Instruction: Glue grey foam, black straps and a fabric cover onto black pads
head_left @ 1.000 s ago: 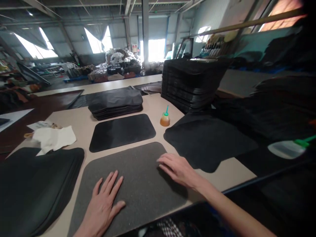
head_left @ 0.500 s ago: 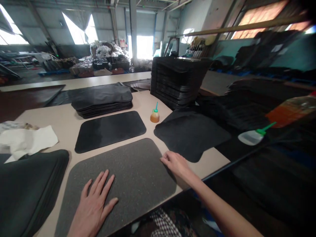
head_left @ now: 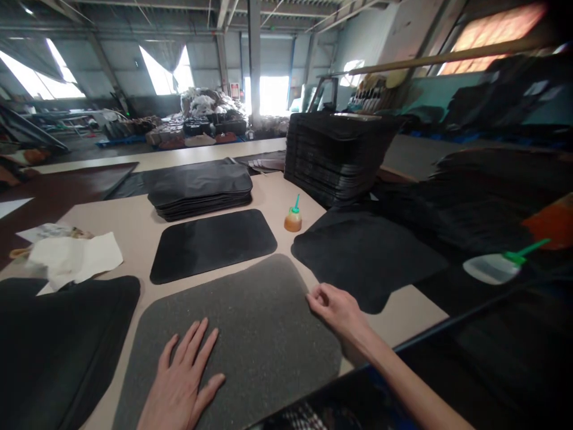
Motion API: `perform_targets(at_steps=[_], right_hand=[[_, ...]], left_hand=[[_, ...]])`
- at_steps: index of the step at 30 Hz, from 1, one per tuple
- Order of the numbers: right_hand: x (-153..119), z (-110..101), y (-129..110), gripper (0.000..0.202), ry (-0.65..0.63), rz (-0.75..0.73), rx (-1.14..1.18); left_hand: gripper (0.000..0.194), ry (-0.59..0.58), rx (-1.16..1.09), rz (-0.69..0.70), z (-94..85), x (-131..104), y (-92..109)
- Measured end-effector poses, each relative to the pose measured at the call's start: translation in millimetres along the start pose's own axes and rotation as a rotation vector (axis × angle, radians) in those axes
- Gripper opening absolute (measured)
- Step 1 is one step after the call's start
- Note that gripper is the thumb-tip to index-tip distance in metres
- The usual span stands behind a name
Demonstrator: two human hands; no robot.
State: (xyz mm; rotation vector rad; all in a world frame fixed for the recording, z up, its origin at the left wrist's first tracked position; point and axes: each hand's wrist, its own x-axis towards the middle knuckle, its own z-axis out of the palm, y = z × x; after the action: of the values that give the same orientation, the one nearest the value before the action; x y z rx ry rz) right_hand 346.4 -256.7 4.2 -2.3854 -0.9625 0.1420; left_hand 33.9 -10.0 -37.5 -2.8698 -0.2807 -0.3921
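Note:
A large grey speckled sheet (head_left: 250, 334) with rounded corners lies flat at the table's near side. On its left part my left hand (head_left: 185, 373) rests palm down, fingers spread. At the sheet's right edge my right hand (head_left: 335, 304) has its fingers curled, thumb and fingertips pinched at that edge. Whether they grip the sheet is too small to tell. Just beyond lies a smaller black panel (head_left: 213, 245). A small bottle with amber liquid and a green spout (head_left: 293, 221) stands behind the sheet. Dark flat pieces (head_left: 362, 257) lie right of it.
Black panels are stacked at the near left (head_left: 58, 346), the back (head_left: 201, 188) and, taller, the back right (head_left: 335, 155). White paper (head_left: 76, 257) lies on the left. A bottle with a green spout (head_left: 492, 267) is at the right.
The camera view has shifted, so the whole scene sits lower and farther right. Both hands keep nearly the same places on the grey sheet; the right fingers look slightly more curled.

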Motion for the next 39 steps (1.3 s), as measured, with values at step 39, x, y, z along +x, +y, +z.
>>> perform_targets(at_steps=[39], right_hand=[[64, 33, -45, 0.051, -0.328, -0.951, -0.115]], left_hand=[[0.069, -0.038, -0.024, -0.041, -1.1, -4, 3]])
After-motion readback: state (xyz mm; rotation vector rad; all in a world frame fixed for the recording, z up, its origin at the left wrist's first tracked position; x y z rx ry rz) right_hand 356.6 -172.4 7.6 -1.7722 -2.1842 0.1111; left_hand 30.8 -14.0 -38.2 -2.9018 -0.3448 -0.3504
